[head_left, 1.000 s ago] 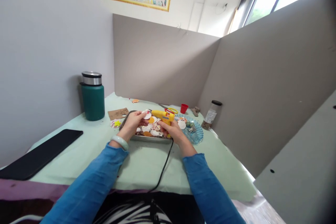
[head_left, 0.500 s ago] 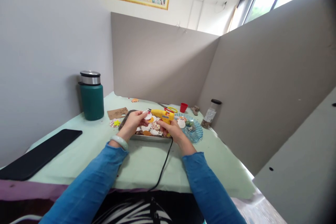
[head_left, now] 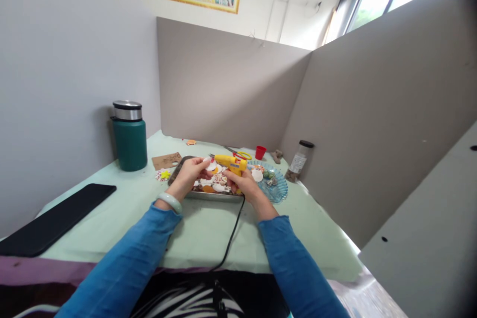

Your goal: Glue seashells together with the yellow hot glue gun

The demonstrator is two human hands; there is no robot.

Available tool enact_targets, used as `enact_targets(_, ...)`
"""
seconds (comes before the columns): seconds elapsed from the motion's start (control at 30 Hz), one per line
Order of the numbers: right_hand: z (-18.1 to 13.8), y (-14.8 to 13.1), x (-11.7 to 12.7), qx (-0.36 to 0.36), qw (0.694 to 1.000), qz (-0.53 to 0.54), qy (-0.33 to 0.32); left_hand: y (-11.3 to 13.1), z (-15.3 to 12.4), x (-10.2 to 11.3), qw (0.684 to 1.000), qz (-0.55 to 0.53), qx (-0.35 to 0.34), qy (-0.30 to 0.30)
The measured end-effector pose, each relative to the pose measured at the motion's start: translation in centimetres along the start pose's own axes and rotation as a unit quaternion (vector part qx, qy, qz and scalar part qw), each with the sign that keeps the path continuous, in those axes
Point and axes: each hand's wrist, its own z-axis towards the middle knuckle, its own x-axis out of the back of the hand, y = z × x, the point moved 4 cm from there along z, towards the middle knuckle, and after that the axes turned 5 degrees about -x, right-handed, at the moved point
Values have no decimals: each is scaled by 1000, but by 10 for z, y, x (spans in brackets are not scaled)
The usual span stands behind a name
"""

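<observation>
My right hand [head_left: 244,184] is wrapped round the handle of a yellow hot glue gun [head_left: 229,162], its nozzle pointing left. A black cord [head_left: 234,233] runs from the gun down over the table's front edge. Between the fingertips of my left hand [head_left: 192,174] is a small white shell [head_left: 211,165] with a reddish spot, close to the nozzle. Whether the nozzle touches it I cannot tell. Both hands are above a metal tray [head_left: 212,196] filled with white, orange and brown shells [head_left: 219,188], partly hidden by the hands.
A blue glass plate [head_left: 281,191] with shells is right of the tray. Behind are scissors [head_left: 242,155], a red cup [head_left: 260,152] and a jar [head_left: 299,161]. On the left stand a green bottle [head_left: 130,139], a cardboard piece [head_left: 166,160] and a black mat [head_left: 59,218]. Partitions [head_left: 231,84] surround the table.
The white shell in my left hand has tilted or shifted very slightly by the nozzle. Otherwise both hands and the glue gun keep their places.
</observation>
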Motion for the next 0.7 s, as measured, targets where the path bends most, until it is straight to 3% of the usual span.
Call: enact_targets(0.7, 6, 8, 2, 6, 1000, -6, -8, 3, 0, -2, 1000, 11, -22, 10)
